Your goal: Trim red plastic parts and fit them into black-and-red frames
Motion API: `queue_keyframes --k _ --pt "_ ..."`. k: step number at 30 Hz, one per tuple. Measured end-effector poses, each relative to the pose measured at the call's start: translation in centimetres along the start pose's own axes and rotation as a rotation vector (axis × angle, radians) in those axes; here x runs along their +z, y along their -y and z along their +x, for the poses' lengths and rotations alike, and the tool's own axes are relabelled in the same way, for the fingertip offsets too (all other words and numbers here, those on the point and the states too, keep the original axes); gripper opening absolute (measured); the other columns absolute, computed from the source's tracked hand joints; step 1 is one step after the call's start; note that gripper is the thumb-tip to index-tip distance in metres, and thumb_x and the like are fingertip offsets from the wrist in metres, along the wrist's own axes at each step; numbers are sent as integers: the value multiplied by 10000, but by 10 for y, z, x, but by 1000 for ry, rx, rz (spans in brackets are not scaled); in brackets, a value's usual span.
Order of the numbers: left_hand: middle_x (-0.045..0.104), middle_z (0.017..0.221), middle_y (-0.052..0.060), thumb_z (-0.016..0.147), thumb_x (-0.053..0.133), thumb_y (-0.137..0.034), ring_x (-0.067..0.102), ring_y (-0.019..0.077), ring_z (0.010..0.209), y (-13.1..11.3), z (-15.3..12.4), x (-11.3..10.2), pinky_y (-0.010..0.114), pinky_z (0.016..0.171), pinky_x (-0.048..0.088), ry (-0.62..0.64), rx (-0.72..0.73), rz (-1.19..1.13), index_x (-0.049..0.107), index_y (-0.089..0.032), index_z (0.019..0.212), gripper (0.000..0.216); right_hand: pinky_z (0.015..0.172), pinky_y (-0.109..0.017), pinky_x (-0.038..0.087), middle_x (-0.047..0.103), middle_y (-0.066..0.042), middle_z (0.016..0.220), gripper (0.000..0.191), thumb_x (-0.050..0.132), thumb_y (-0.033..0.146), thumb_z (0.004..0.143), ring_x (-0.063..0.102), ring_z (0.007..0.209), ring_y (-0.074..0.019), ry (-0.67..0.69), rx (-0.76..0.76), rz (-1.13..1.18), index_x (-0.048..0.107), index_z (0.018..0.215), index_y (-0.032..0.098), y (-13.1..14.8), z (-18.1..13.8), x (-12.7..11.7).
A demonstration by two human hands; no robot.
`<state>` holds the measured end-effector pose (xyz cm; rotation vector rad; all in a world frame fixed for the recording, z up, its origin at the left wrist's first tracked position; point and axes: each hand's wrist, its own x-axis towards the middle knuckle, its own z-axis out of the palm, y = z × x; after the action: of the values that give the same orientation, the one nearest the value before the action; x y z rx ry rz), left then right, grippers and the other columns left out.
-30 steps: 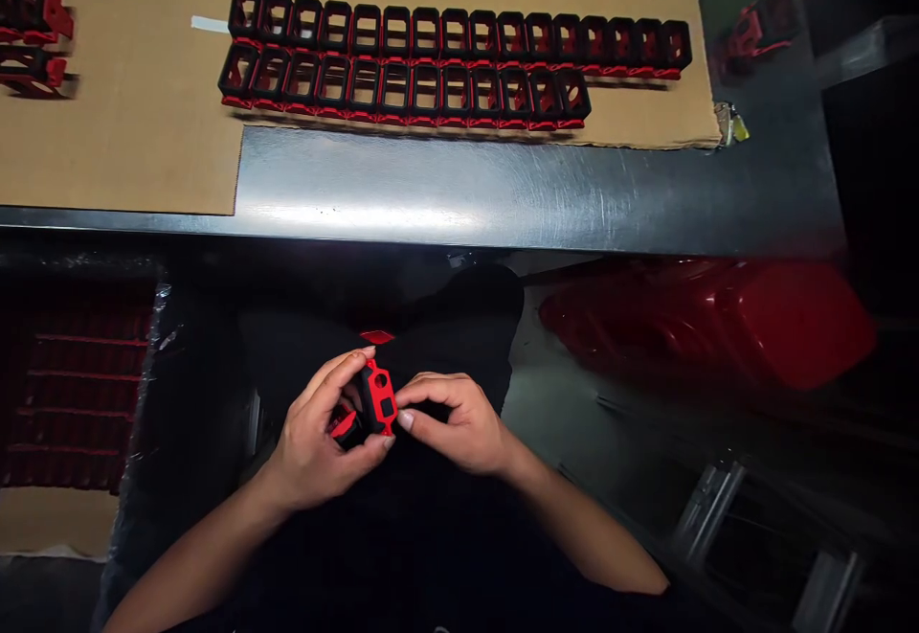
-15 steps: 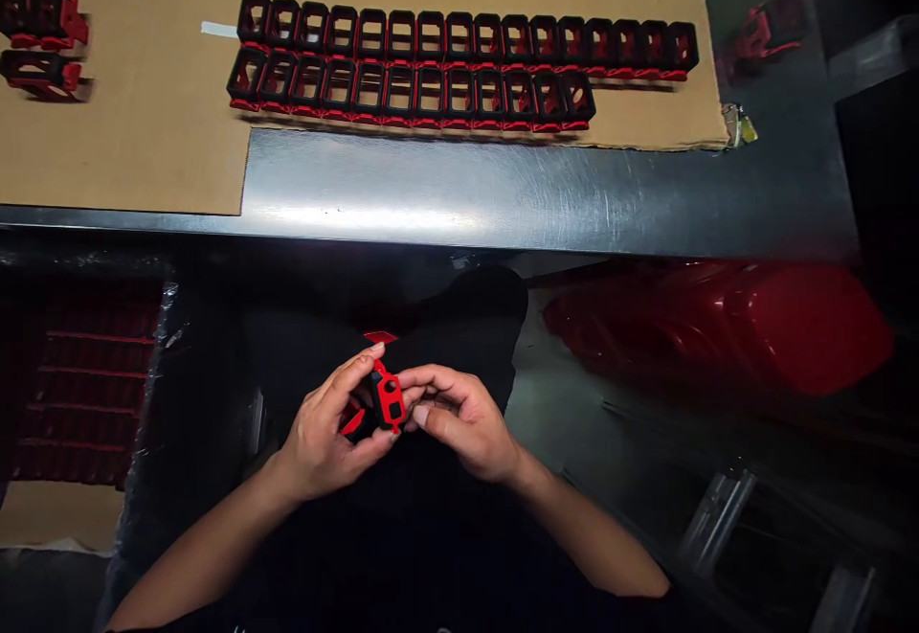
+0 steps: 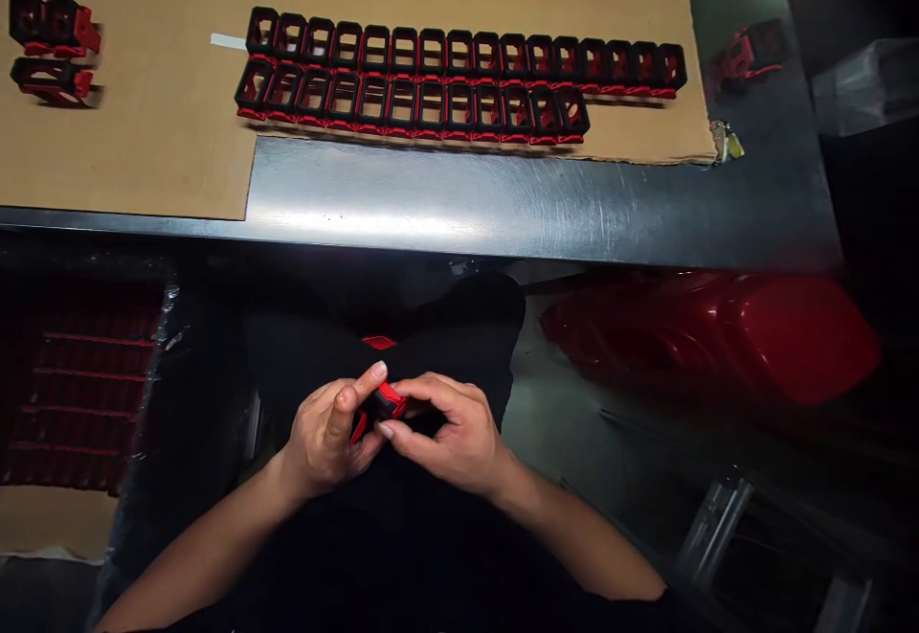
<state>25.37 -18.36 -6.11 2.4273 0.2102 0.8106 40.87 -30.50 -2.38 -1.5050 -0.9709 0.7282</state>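
Between my two hands, above my lap, is a small red and black plastic frame (image 3: pixel 391 400). My left hand (image 3: pixel 331 434) is curled around its left side, with the index finger raised along its top. Thumb and index finger of my right hand (image 3: pixel 452 430) pinch the frame from the right. Part of it is hidden by my fingers. Rows of similar red and black frames (image 3: pixel 402 104) stand side by side on a cardboard sheet (image 3: pixel 158 135) on the metal table.
The metal table (image 3: pixel 431 197) has its front edge just beyond my knees. More frames (image 3: pixel 52 30) stand at the left, and one (image 3: pixel 750 54) lies at the right. A plastic-lined box (image 3: pixel 86 374) holds stacked frames. A glossy red object (image 3: pixel 718 331) is on the right.
The frame has been turned, so its flat red face with holes no longer shows. My right thumb has moved left onto it. The view has shifted slightly.
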Motion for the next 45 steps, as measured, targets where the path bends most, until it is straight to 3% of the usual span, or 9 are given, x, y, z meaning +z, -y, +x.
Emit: queue_keyframes --k 4,11,16,21,30,34,38,40,45 --pt "700 1271 192 752 766 -65 726 178 797 1 2 -2 332 711 612 -11 27 -25 9 -235 1607 1154 637 -235 622 761 -44 901 348 777 146 752 716 734 -147 5 35 96 746 1090 223 -3 -1 -1" --pt "664 1321 227 783 770 -113 751 173 814 -7 13 -10 311 703 635 27 -33 -190 38 -206 1606 1105 724 -298 622 761 -59 959 368 787 274 801 752 768 -167 201 576 687 714 1149 178 -15 -3 -7" --pt "627 1368 232 797 775 -158 763 206 895 -16 21 -14 335 742 649 65 -117 -361 79 -249 1607 1072 579 -239 600 751 -44 872 410 849 335 737 727 666 -149 245 681 990 730 1085 154 -25 0 -4" --pt "628 1343 227 817 784 -292 739 181 855 -19 18 -12 349 788 646 41 -229 -413 139 -237 1604 1019 504 -222 594 742 -42 806 417 835 348 723 700 606 -142 275 783 1116 721 1055 123 -29 1 1" --pt "592 1358 165 818 744 -215 629 104 746 -19 11 -5 307 710 618 73 -612 -564 245 -324 1568 907 448 -156 547 696 8 701 420 827 412 788 619 460 -72 143 904 1110 654 1069 153 -24 7 5" --pt "500 1474 193 822 737 -221 659 152 876 -12 3 -3 328 726 623 111 -659 -609 316 -314 1545 842 433 -146 470 646 33 691 362 811 403 803 572 470 -60 194 733 766 679 1043 167 -15 13 -2" --pt "646 1302 186 820 745 -466 718 218 855 -4 4 -7 338 666 635 251 -810 -965 500 -248 1441 703 649 -241 535 714 -34 865 108 705 257 910 657 736 -136 292 106 -82 773 985 220 0 18 -17" --pt "710 1155 159 786 762 -541 732 214 762 -2 8 -8 345 641 641 263 -837 -1089 559 -242 1368 685 669 -259 524 734 -39 909 161 646 201 947 653 781 -151 325 -152 -356 785 1005 255 5 20 -22" --pt "616 1380 165 801 789 -443 710 289 1115 -6 10 -7 421 856 639 96 -673 -990 550 -293 1289 563 786 -314 577 748 -62 1047 208 637 151 925 691 919 -185 222 -239 -325 758 1068 242 7 21 -23"
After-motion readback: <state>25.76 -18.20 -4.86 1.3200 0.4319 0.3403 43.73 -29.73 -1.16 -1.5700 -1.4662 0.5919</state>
